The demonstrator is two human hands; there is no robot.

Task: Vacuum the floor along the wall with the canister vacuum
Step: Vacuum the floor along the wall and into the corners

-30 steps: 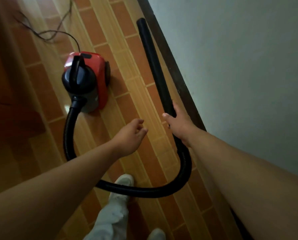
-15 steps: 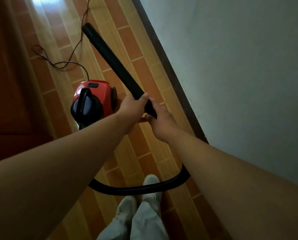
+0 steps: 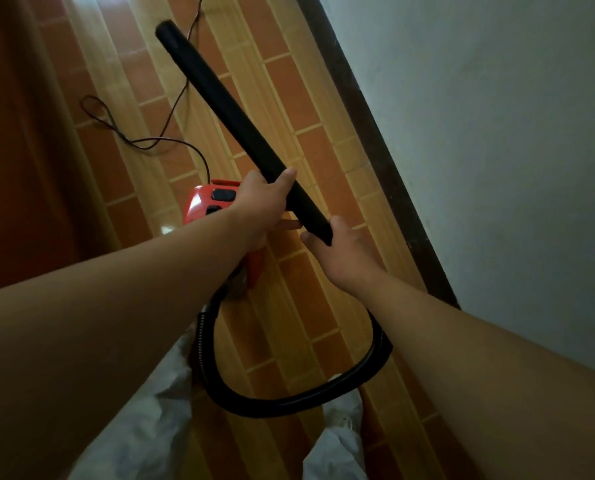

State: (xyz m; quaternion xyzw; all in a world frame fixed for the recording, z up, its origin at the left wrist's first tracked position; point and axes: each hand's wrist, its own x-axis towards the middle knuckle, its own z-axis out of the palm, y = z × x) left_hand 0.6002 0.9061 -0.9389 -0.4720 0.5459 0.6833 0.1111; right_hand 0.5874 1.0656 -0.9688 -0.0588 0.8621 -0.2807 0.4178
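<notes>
Black plastic wand (image 3: 233, 116) slants from your hands toward the far floor (image 3: 306, 306), its tip well apart from the skirting (image 3: 372, 140). Whether the tip touches the tiles cannot be told. Your left hand (image 3: 261, 202) wraps the wand higher up, likely to steer. Your right hand (image 3: 344, 254) grips the near end where the hose (image 3: 289, 405) joins, likely to carry it. The red vacuum (image 3: 202, 202) stands on the floor under your left wrist, partly hidden, so the hose loops slack by your legs (image 3: 150, 427). Count: one wand, one hose, one vacuum, one cord (image 3: 143, 144), two hands, both holding.
</notes>
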